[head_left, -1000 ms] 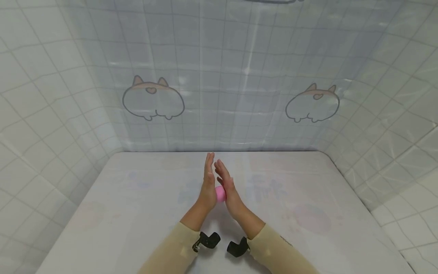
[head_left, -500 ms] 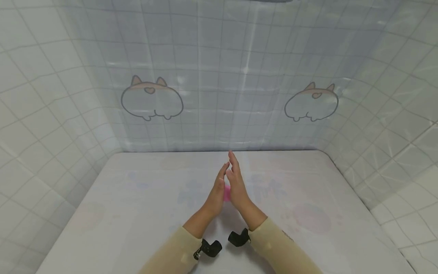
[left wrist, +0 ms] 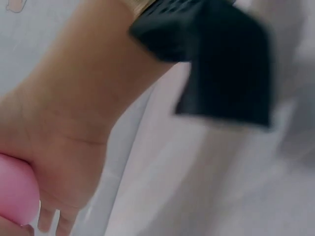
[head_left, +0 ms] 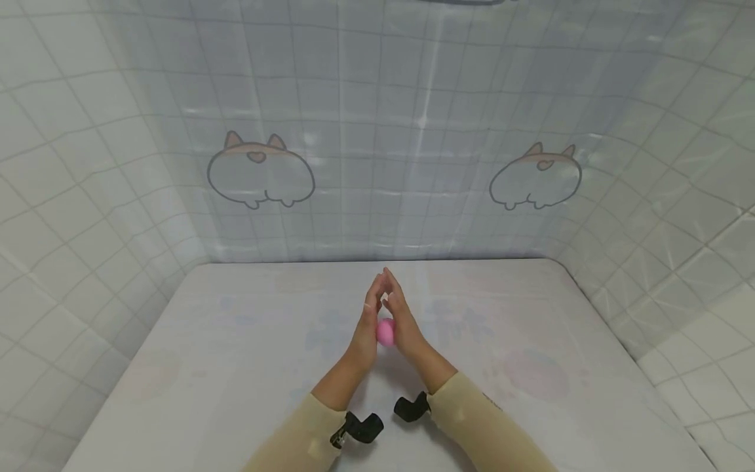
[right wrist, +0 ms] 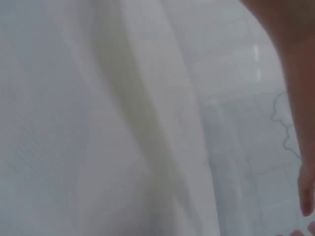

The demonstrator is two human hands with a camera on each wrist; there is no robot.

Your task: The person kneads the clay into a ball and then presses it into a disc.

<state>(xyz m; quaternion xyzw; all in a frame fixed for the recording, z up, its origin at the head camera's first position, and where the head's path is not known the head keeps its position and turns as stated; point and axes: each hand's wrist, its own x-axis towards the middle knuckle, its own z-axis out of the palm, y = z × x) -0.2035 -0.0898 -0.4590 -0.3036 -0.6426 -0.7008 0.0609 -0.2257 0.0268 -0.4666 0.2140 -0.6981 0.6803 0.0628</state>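
Note:
A smooth pink ball [head_left: 386, 332] sits between two facing palms near the middle of the table in the head view. The left hand [head_left: 364, 331] presses on its left side, fingers mostly straight and pointing away from the body. Against the other side lies the palm of the right hand [head_left: 407, 331], its fingers extended too. The fingertips of both hands come together ahead of the ball, forming a narrow peak. In the left wrist view the pink ball [left wrist: 17, 189] shows partly at the left edge, against a palm. No ball appears in the right wrist view.
Beneath the hands is a pale table [head_left: 236, 380] with faint coloured patches. A grey-blue curtain [head_left: 401, 196] with a grid and animal drawings hangs behind its far edge and along the sides. Black wrist mounts [head_left: 364, 428] stick out inward from beige sleeves [head_left: 483, 419].
The two hands slide back and forth against each other with the ball between them. Since half a second ago, the right hand has drawn back slightly and the fingertips now meet.

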